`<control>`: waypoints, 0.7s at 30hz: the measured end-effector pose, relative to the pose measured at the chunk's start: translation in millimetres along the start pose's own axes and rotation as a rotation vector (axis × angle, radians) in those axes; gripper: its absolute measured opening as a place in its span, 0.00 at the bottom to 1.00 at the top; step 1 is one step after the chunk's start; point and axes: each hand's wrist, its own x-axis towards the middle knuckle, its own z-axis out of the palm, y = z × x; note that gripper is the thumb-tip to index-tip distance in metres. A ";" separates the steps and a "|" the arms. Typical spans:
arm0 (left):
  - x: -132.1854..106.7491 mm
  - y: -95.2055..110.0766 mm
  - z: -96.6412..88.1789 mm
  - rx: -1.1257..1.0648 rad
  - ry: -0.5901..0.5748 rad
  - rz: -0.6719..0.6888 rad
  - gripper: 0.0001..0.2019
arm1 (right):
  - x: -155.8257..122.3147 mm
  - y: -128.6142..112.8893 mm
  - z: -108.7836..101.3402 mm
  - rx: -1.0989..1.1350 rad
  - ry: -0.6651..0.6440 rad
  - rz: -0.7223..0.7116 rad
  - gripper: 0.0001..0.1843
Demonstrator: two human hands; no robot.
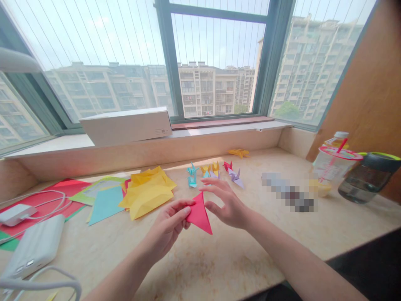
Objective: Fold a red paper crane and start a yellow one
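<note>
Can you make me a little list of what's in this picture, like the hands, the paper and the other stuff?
Left: the left hand pinches a red folded paper, a pointed triangle, above the table.
Right: the right hand is open with its fingers spread and its thumb by the paper's edge.
Loose paper: yellow sheets, blue sheet.
Behind the hands: small folded paper figures in a row.
Left edge: white power bank.
Right edge: plastic cup with red straw, dark bottle.
Windowsill: white box.
</note>
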 end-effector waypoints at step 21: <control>5.1 -13.0 -3.3 0.366 0.210 0.309 0.23 | -2.6 -2.7 22.1 0.246 0.055 0.407 0.14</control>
